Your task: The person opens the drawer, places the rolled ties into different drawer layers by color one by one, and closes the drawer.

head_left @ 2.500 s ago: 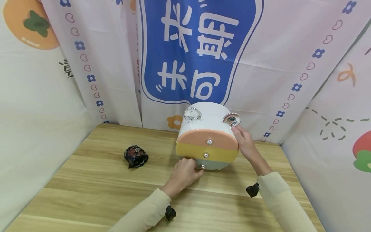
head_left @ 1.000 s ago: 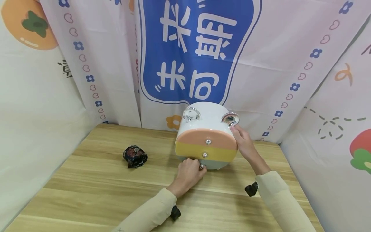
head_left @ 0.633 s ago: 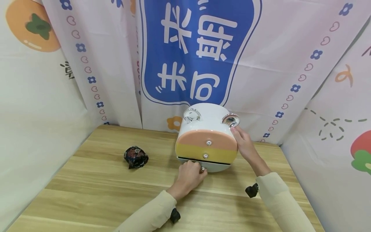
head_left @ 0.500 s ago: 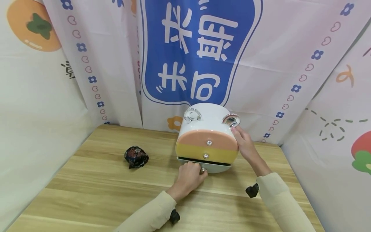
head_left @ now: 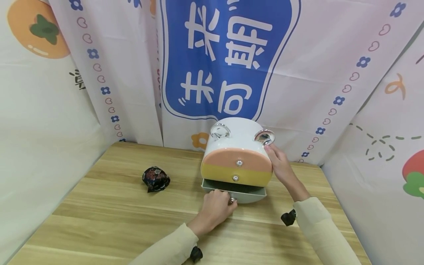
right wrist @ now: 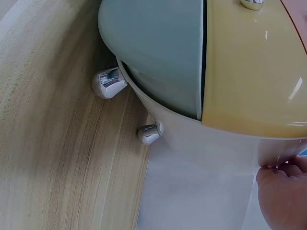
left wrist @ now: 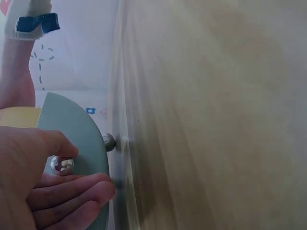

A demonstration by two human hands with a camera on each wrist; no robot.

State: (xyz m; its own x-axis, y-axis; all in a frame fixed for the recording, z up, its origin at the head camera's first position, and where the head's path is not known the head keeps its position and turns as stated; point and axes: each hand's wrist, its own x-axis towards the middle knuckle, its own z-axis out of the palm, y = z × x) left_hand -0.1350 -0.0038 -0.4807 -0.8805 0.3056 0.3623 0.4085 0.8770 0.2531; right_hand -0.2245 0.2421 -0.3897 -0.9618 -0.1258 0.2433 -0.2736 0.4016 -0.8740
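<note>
A small rounded drawer cabinet (head_left: 236, 136) stands at the back of the table, white with silver ring-shaped ears and orange, yellow and grey-green drawer fronts. My left hand (head_left: 215, 211) pinches the silver knob (left wrist: 62, 165) of the bottom drawer (head_left: 250, 197) between thumb and fingers. That drawer is partly pulled out, its dark inside showing from above. My right hand (head_left: 279, 163) grips the cabinet's right side by the right ear (head_left: 265, 137), with its fingertips partly hidden. In the right wrist view, the fingers of this hand (right wrist: 283, 191) look curled against the white wall.
A dark floral cloth bundle (head_left: 155, 179) lies on the wooden table (head_left: 109, 213), left of the cabinet. Printed cloth (head_left: 314, 48) hangs close behind the cabinet, and white printed walls flank the table. Silver feet (right wrist: 108, 84) hold the cabinet off the tabletop.
My left hand has taken the bottom knob and drawn the bottom drawer out toward me, from shut to partly open. My right hand has stayed at the cabinet's side.
</note>
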